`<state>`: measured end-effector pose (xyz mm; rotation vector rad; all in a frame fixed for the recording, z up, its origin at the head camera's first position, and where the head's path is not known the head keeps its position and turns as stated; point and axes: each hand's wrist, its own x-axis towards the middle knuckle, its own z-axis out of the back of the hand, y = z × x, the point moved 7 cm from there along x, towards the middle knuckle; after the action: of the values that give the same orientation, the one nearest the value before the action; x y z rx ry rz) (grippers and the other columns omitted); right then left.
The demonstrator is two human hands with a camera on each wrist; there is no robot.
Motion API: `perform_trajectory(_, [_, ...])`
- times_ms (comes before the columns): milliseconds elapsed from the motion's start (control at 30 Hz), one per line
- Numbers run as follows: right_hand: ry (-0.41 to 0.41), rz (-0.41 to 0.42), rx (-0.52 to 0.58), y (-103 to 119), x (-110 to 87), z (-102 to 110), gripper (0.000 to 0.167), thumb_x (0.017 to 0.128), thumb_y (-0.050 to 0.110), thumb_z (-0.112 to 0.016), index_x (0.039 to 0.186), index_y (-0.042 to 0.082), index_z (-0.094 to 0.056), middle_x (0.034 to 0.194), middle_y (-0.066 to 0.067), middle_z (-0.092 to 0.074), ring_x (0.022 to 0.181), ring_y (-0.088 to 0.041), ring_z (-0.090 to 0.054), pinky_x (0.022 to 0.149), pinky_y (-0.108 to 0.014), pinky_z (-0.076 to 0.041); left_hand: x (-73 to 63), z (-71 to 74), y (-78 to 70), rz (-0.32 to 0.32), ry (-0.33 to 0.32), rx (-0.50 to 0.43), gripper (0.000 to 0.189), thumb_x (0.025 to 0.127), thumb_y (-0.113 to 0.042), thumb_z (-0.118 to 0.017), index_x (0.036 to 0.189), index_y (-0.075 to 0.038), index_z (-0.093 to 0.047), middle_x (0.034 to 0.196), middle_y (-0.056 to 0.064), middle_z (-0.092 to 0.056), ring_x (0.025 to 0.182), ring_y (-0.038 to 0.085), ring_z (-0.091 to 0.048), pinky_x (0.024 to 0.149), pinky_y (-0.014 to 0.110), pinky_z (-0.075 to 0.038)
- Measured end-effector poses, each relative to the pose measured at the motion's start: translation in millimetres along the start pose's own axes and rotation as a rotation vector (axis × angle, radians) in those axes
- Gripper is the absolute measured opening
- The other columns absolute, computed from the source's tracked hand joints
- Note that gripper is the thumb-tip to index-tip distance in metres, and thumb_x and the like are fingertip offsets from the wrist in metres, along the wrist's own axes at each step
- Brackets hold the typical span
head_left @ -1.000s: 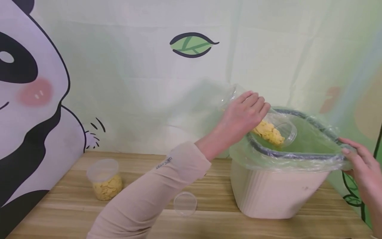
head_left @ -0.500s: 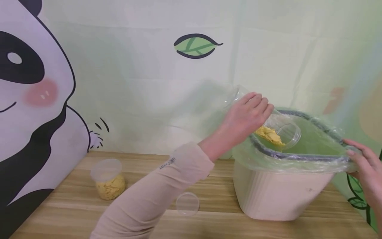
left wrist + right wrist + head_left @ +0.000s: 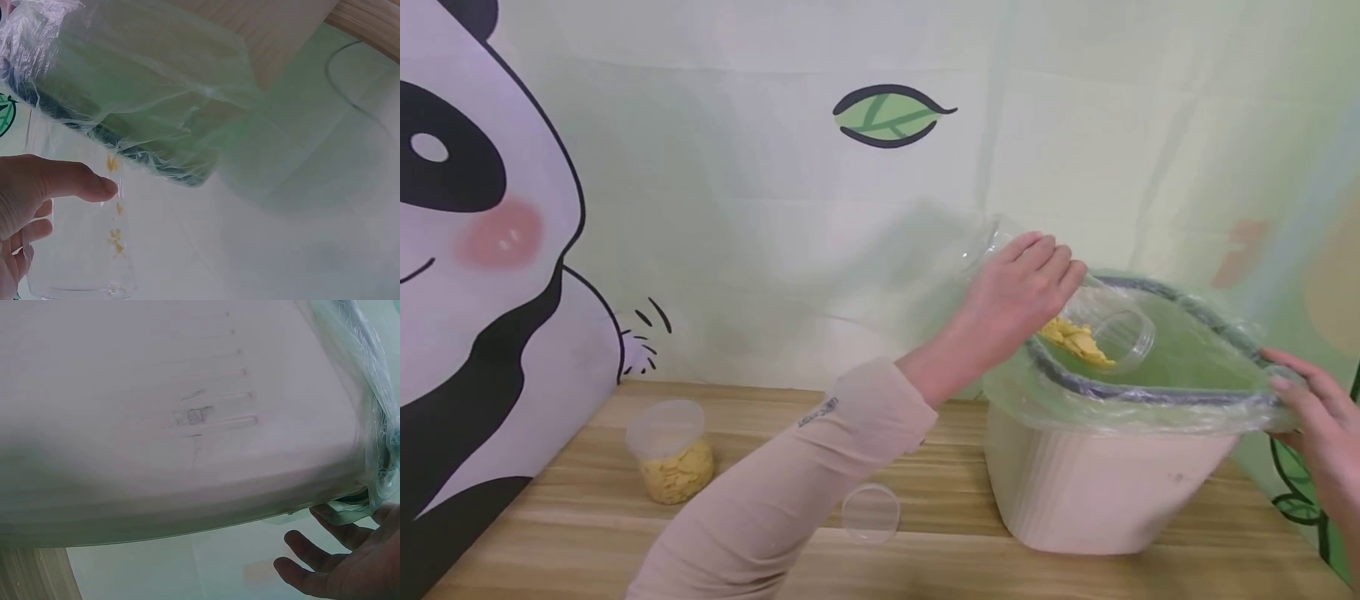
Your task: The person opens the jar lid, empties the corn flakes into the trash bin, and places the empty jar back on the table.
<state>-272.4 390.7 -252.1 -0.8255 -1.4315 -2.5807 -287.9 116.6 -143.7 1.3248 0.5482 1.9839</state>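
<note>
My left hand point(image 3: 1022, 283) grips a clear plastic jar point(image 3: 1131, 337), tilted mouth-down over the opening of a white trash can point(image 3: 1105, 492). Yellow flakes point(image 3: 1075, 340) lie along the jar's lower side near its mouth. In the left wrist view, the thumb point(image 3: 94, 182) presses the jar wall, where yellow crumbs point(image 3: 115, 237) cling. A thin, greenish plastic liner point(image 3: 1150, 415) covers the can's dark rim. My right hand point(image 3: 1326, 425) pinches the can's right rim corner through the liner, thumb above; in the right wrist view several fingers point(image 3: 306, 550) spread below it.
A second clear jar point(image 3: 673, 467), lidded and partly filled with yellow flakes, stands on the left of the wooden table point(image 3: 955, 575). A round clear lid point(image 3: 871, 514) lies flat between jar and can. Behind hangs a printed panda backdrop point(image 3: 760, 250).
The pile of flakes in the tilted jar has grown smaller. My left hand and the jar have shifted very slightly in view; my right hand keeps its hold on the rim.
</note>
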Motion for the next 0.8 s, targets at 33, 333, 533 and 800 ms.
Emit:
perform_trajectory(33, [0.016,-0.001,-0.003,0,0.2,-2,0.044,0.098,0.019,-0.032,0.141,0.027,-0.030,0.129,0.006,-0.031,0.082,0.008,-0.045,0.066,-0.011,-0.035,-1.1,-0.3,1.2,0.006,0.001,0.002,0.029,0.088,-0.004,-0.044,0.111,-0.018,-0.056,0.105,-0.006,-0.059,0.103,0.013,-0.052,0.100,0.024,-0.033])
perform_trajectory(333, [0.083,-0.038,-0.038,-1,2.6,-13,0.047,0.099,0.025,-0.031,0.145,0.027,-0.020,0.152,0.002,-0.002,0.135,-0.013,-0.007,0.091,-0.048,-0.029,-8.4,0.2,17.9,0.025,0.058,-0.008,0.031,0.084,-0.010,-0.055,0.115,-0.017,-0.055,0.109,-0.005,-0.058,0.107,0.014,-0.051,0.101,0.025,-0.032])
perform_trajectory(533, [0.101,-0.043,0.022,-6,5.7,-8,0.048,0.099,0.025,-0.031,0.145,0.029,-0.018,0.152,0.009,-0.001,0.138,-0.016,-0.001,0.095,-0.067,-0.016,-8.8,2.8,22.1,0.032,0.001,-0.010,0.028,0.084,-0.010,-0.054,0.111,-0.016,-0.057,0.106,-0.005,-0.059,0.104,0.014,-0.052,0.100,0.025,-0.034])
perform_trajectory(800, [0.106,0.029,0.109,-4,7.5,1,0.047,0.097,0.014,-0.039,0.142,0.027,-0.030,0.128,0.010,-0.045,0.097,0.002,-0.053,0.068,-0.011,-0.040,-7.1,3.2,23.0,0.030,0.018,-0.014,0.029,0.086,-0.008,-0.053,0.113,-0.017,-0.057,0.108,-0.006,-0.059,0.107,0.014,-0.052,0.101,0.025,-0.032])
